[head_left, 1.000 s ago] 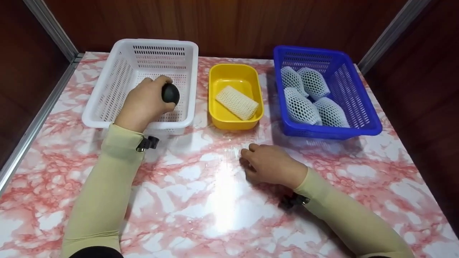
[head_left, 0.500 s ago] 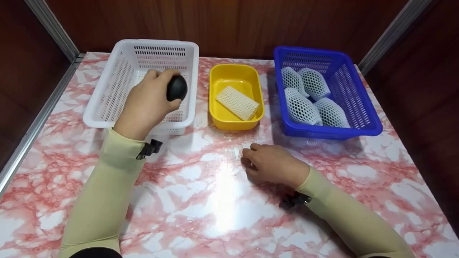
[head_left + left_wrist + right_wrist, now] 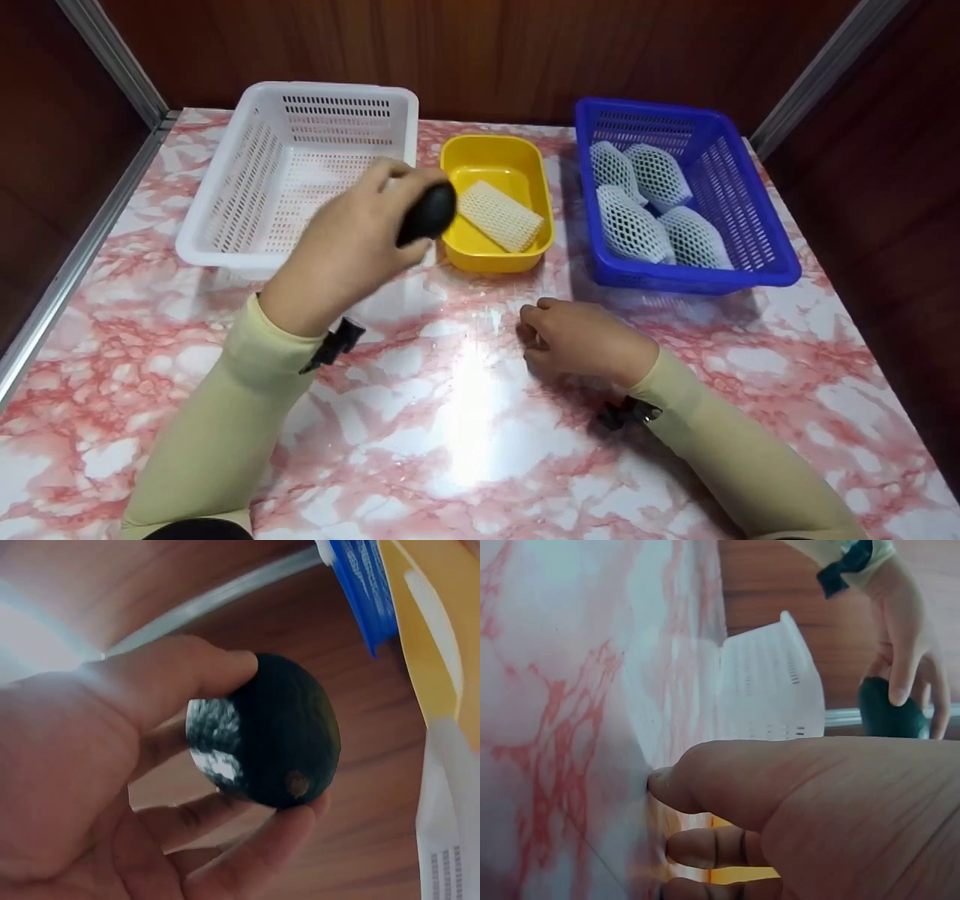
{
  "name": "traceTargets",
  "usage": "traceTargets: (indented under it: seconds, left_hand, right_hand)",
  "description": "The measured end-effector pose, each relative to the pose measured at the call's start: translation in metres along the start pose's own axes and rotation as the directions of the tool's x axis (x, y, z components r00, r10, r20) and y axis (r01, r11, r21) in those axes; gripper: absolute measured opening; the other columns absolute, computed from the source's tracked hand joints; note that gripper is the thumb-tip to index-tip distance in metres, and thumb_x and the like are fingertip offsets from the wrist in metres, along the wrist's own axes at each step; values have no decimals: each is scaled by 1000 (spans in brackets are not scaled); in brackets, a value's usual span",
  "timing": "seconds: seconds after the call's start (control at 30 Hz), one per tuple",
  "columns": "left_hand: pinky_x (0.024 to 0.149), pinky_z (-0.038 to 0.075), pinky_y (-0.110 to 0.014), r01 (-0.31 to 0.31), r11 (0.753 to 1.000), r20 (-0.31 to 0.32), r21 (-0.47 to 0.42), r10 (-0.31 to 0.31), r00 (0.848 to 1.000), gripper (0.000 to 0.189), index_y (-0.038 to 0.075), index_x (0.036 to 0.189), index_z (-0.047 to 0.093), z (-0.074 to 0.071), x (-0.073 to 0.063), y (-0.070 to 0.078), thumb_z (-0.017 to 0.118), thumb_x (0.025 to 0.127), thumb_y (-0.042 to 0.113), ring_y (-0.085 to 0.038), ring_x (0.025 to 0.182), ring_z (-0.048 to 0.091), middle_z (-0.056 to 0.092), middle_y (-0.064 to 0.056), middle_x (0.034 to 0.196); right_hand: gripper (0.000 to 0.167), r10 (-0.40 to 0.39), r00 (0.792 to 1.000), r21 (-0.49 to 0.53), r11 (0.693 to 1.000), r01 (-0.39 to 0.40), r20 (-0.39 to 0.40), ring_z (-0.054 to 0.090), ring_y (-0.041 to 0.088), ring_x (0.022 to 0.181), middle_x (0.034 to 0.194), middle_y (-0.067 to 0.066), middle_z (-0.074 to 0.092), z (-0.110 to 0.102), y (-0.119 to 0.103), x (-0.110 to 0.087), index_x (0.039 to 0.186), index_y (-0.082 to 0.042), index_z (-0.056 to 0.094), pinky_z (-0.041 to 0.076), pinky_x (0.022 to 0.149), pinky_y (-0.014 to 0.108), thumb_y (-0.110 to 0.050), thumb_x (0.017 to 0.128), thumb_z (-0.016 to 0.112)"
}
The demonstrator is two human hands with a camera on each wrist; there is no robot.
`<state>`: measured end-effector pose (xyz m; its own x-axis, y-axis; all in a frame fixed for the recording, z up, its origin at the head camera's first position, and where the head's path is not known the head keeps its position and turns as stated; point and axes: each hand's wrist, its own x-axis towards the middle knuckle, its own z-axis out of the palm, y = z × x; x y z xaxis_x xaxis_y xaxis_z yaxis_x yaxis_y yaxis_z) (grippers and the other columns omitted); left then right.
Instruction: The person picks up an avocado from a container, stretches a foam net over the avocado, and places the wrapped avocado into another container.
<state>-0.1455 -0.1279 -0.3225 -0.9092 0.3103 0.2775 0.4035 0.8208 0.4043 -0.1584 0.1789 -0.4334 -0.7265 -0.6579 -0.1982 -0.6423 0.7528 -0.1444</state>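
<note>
My left hand (image 3: 349, 244) grips a dark green avocado (image 3: 281, 727) between thumb and fingers, raised above the gap between the white basket (image 3: 225, 259) and the yellow tub (image 3: 491, 262). In the left wrist view the fruit has glossy, bumpy skin and a brown stem scar. A flattened white foam net sleeve (image 3: 501, 216) lies slantwise in the tub. My right hand (image 3: 585, 341) holds nothing; its fingers are loosely bent, with their tips at the tabletop in front of the tub and the blue basket.
At the right, the blue basket (image 3: 694, 277) contains several pieces wrapped in white foam nets (image 3: 634, 225). Dark wood panels (image 3: 495, 60) stand behind and along both sides of the marbled red-and-white table (image 3: 405, 450).
The avocado has come up out of the white basket in my left hand and moved right, towards the yellow tub. My right hand has shifted very slightly to the right.
</note>
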Motion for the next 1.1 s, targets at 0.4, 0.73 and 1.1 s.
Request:
traceTargets:
  seconds: [0.4, 0.73, 1.1]
  left_hand:
    - [96, 64, -52, -338, 941, 92, 17, 336, 938, 63, 27, 151, 61, 43, -6, 26, 86, 94, 17, -34, 115, 71, 63, -10, 143]
    - [102, 61, -50, -442, 894, 178, -71, 447, 877, 55, 29, 148, 63, 83, -13, 37, 84, 97, 21, -31, 117, 71, 64, -7, 142]
    - [98, 61, -45, -432, 897, 286, -95, 440, 851, 62, 29, 145, 63, 118, -14, 38, 87, 91, 10, -28, 109, 70, 63, -7, 132]
  right_hand:
    - [18, 24, 1000, 41, 999, -24, -12, 58, 17, 77, 89, 1, 66, -3, 13, -1, 104, -17, 66, 52, 68, 37, -29, 96, 77]
    - [20, 48, 998, 155, 986, -53, 36, 67, 15, 73, 86, 1, 74, -7, 23, 1, 111, -15, 70, 61, 75, 41, -26, 97, 77]
    - [23, 32, 999, 95, 995, -32, 0, 63, 20, 69, 82, 6, 69, -7, 31, 0, 105, -12, 63, 55, 68, 40, -27, 96, 78]
